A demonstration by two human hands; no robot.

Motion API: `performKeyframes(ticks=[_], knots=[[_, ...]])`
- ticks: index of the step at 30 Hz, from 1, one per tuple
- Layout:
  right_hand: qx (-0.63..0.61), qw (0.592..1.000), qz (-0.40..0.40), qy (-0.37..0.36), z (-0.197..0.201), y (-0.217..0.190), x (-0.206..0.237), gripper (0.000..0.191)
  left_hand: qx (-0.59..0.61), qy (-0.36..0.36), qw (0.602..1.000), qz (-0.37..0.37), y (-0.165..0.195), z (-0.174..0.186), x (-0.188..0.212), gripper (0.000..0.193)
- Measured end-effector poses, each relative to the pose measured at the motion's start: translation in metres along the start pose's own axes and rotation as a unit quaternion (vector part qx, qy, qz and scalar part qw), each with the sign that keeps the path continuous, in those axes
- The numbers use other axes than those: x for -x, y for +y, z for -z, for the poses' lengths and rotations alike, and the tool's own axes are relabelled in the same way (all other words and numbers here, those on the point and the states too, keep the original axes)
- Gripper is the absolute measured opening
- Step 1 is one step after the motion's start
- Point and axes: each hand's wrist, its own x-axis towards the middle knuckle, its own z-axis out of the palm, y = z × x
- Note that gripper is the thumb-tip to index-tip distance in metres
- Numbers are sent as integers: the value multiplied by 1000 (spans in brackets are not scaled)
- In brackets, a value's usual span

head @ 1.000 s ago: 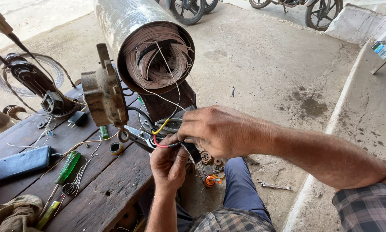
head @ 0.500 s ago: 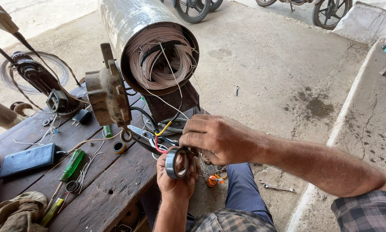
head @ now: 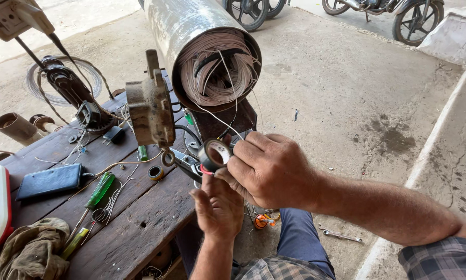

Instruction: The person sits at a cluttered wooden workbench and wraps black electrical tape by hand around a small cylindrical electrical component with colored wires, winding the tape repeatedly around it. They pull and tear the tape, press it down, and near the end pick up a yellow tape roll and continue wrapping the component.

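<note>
On the wooden bench (head: 139, 228) at the left lie a rag (head: 31, 254), a dark phone (head: 49, 180) and a green screwdriver (head: 100, 190). Further right, the left hand (head: 218, 207) rises from below the bench edge, palm open, fingers loosely curled under the tape; whether it grips anything cannot be told. The right hand (head: 269, 168) pinches a roll of black tape (head: 214, 154) at its fingertips, just above the left hand, below the wound motor cylinder (head: 212, 57). The wires between the hands are hard to make out.

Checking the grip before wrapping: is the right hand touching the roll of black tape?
Touching. The head view shows the right hand with its fingertips clamped on the roll of black tape, no gap between them.
</note>
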Motion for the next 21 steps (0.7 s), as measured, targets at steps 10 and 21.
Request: performKeyframes(ticks=[10,21], knots=[[13,990,-34,-133,11,2,-15,25,-2,-14,1000,25,-10,17,-12,103],[-10,982,-50,-181,9,7,-18,26,-119,40,992,-24,-27,37,-8,54]])
